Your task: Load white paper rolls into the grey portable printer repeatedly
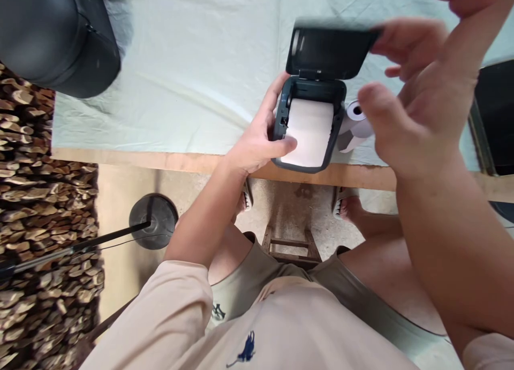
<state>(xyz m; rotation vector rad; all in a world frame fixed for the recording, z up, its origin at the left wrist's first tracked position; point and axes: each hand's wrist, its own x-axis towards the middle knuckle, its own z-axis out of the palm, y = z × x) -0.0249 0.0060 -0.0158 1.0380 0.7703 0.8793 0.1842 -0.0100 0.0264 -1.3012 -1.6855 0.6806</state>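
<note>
A dark portable receipt printer (340,110) stands near the table's front edge with its lid (325,54) swung up. A white paper roll (311,126) fills its compartment. My left hand (259,140) grips the printer's left side, the thumb lying over the paper and the fingers along the casing. By the lid's right corner is my right hand (421,102), slightly blurred, thumb and fingers apart. Its fingertips meet the lid's edge or are just behind it; I cannot tell which. A second paper roll (355,112) with a loose end lies right of the printer, partly behind my right thumb.
A pale cloth (193,65) covers the wooden-edged table. At the far left is a black bag-like object (60,38); a dark flat device (498,118) lies at the right edge. Below are a stand's round base (153,220), stacked firewood (44,214) and a wooden stool (289,243).
</note>
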